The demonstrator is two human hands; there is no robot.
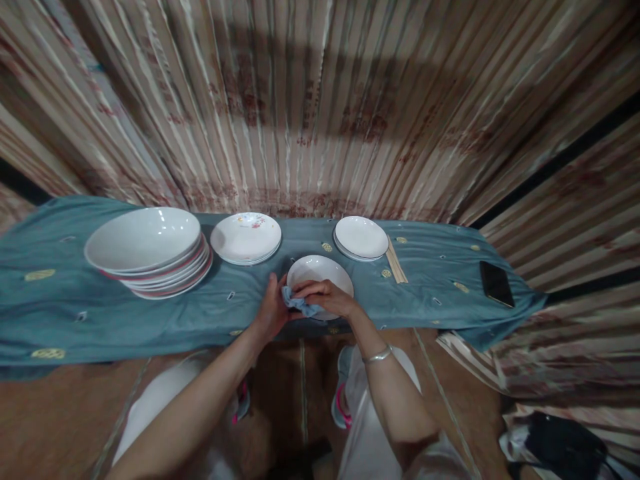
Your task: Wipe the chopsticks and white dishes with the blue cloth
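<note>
A white plate (320,268) lies near the front edge of the cloth-covered table, between my two hands. My left hand (274,308) grips the plate's left rim, thumb up and fingers reaching under the near side. Bunched in my right hand (327,297) is a light blue cloth (299,303), pressed on the left part of the plate. The fingers of that hand are bent over the cloth and hide some of the plate.
To the left stands a tall stack of white dishes (145,240); beside it, a few flower-patterned plates (246,239). Back right are small plates (361,237), with wooden chopsticks (396,262) alongside. A black phone (497,283) lies at the right end. Behind the table hangs a curtain (310,120).
</note>
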